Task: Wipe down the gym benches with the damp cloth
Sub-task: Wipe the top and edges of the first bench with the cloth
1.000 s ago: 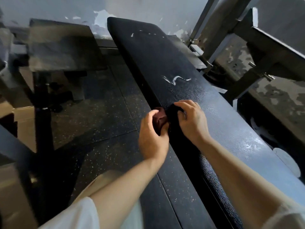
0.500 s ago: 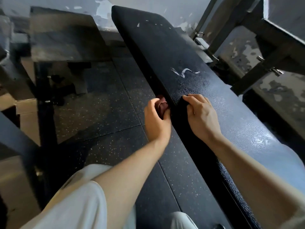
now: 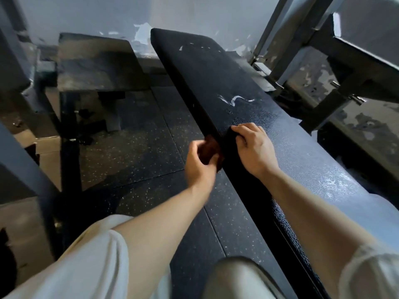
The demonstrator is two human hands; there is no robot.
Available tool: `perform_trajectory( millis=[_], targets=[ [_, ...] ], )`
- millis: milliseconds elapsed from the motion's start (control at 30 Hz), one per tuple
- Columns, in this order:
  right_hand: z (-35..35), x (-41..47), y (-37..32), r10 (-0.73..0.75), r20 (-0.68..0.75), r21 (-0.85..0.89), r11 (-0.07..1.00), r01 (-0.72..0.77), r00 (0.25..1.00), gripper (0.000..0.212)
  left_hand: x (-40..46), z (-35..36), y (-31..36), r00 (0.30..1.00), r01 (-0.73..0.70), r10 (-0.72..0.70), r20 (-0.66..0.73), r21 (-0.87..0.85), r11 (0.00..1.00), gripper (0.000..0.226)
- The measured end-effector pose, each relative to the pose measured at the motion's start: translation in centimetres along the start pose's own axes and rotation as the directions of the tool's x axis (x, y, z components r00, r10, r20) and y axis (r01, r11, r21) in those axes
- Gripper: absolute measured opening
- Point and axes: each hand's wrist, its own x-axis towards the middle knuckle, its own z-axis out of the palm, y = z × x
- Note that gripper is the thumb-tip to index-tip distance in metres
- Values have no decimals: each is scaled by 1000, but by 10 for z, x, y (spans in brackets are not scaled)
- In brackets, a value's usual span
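Person stands at the near side of a long black bench [image 3: 248,87]. Left hand [image 3: 199,166] is curled round a dark reddish cloth [image 3: 210,147] at the bench's side edge. Right hand [image 3: 253,147] lies on top, fingers bent over a dark fold at the edge; cannot tell if that fold is the same cloth. To do well: flatten the cloth, press evenly, overlap strokes, cover side and top. Padding is pebbled vinyl, glossy, with pale scuff marks [image 3: 234,99]. Floor [image 3: 133,152] is speckled rubber.
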Motion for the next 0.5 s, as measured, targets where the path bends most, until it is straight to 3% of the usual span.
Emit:
perform_trajectory(
  millis=[167,367,500],
  targets=[
    [0,-4,0,-13,10,-11,1000,13,1000,36,-34,2,-4,962,-272,263,75,146,951,41],
    [-1,2,-4,-55,3,-56,997,55,998,34,41,14,27,979,-103,116,-165,90,991,34],
    [-2,43,-8,-167,-19,-22,986,167,986,27,66,10,13,956,-251,257,-140,63,966,28]
  ],
)
